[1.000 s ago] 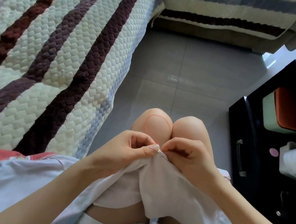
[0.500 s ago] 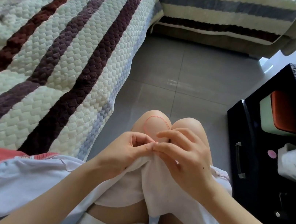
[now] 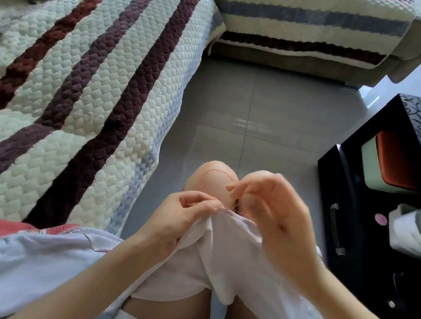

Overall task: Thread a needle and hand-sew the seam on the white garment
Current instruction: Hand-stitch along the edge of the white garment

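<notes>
- garment (image 3: 230, 258) draped over lap, lower centre of frame; left hand (image 3: 185, 210) grip clamped on its top edge.
- right hand (image 3: 277, 215) raised just right of that edge, blurred; cannot tell its grip; needle not resolved.
- red thread (image 3: 218, 171) loops over knee, centre.
- risk: slack loop may knot or snag if pulled fast; edge slipping from the pinch would skew the stitch.

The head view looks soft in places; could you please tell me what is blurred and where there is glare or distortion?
Head view: the right hand is smeared by motion blur, while the left hand pinching the white garment is sharp; head view: a pale glare sits on the floor tiles; head view: the wide-angle lens bows the striped sofa cover.
</notes>
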### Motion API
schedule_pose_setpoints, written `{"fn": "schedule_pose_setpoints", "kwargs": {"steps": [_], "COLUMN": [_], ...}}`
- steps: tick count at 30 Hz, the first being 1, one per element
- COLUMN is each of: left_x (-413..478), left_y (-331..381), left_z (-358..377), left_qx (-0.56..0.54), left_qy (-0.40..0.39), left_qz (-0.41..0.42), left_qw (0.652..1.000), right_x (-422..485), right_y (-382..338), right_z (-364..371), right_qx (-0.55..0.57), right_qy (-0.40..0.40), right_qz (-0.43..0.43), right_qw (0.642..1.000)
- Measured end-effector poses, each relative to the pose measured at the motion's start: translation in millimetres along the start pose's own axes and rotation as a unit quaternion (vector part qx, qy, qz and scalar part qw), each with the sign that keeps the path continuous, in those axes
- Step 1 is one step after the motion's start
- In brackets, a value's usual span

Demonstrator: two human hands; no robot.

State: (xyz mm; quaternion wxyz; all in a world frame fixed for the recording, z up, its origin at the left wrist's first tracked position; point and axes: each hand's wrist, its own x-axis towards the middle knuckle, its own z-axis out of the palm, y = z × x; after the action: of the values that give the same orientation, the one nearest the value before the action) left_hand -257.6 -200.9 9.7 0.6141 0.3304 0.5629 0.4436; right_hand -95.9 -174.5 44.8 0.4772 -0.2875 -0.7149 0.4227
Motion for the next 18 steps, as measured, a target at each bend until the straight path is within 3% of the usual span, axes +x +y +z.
{"fn": "schedule_pose_setpoints", "kwargs": {"steps": [3, 5, 11, 15, 18], "left_x": [9, 13, 23, 27, 22], "left_y": [13, 28, 94, 139, 160], "left_z": [-2, -4, -16, -11, -1], "left_qx": [-0.068, -0.093, -0.12, -0.035, 0.069], "left_qy": [-0.017, -0.042, -0.135, -0.156, -0.174], "left_qz": [-0.043, -0.058, 0.024, 0.121, 0.173], "left_qw": [0.997, 0.993, 0.983, 0.98, 0.967], "right_x": [9, 12, 33, 48, 57], "right_y": [-8, -5, 9, 9, 6], "right_z": [-17, -30, -61, -60, -43], "right_qx": [0.2, 0.259, 0.184, 0.044, 0.006], "right_qy": [0.018, 0.038, 0.098, 0.066, 0.013], "right_qz": [0.154, 0.206, 0.218, 0.211, 0.188], "right_qw": [0.968, 0.943, 0.953, 0.974, 0.982]}}
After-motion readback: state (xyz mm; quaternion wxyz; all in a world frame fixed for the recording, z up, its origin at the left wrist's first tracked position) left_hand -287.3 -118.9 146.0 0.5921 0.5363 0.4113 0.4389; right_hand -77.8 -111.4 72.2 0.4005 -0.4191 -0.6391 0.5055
